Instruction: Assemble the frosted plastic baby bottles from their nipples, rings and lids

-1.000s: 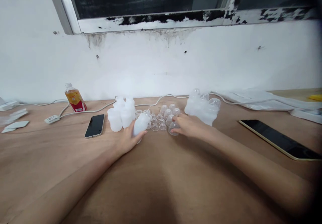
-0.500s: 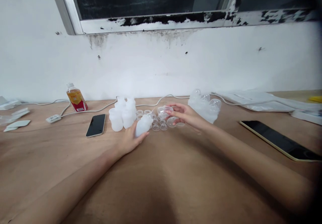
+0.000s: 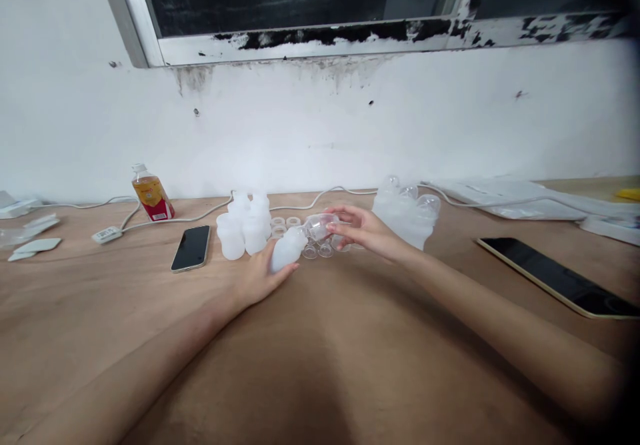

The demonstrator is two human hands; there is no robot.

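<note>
My left hand point(image 3: 263, 275) is wrapped round a milky-white baby bottle point(image 3: 287, 250), tilted with its neck up to the right. A clear domed cap point(image 3: 320, 227) is pinched in the fingers of my right hand point(image 3: 363, 231). That cap is held on its side, close to the bottle's top; whether the two touch I cannot tell. Small clear nipples point(image 3: 317, 251) lie on the table just below and behind the cap. Several clear rings point(image 3: 285, 222) sit behind the bottle. To the left stands a group of white bottles point(image 3: 243, 228) without caps.
Behind my right hand stand several bottles with clear caps point(image 3: 407, 211). A phone point(image 3: 191, 248) and a drink bottle point(image 3: 153, 193) are at the left, a larger dark-screened device point(image 3: 555, 277) at the right. A white cable point(image 3: 325, 195) runs along the wall, near plastic bags point(image 3: 505, 201).
My right hand has brought the clear cap leftward and slightly down, closer to the bottle's neck. My left hand with the bottle has hardly moved.
</note>
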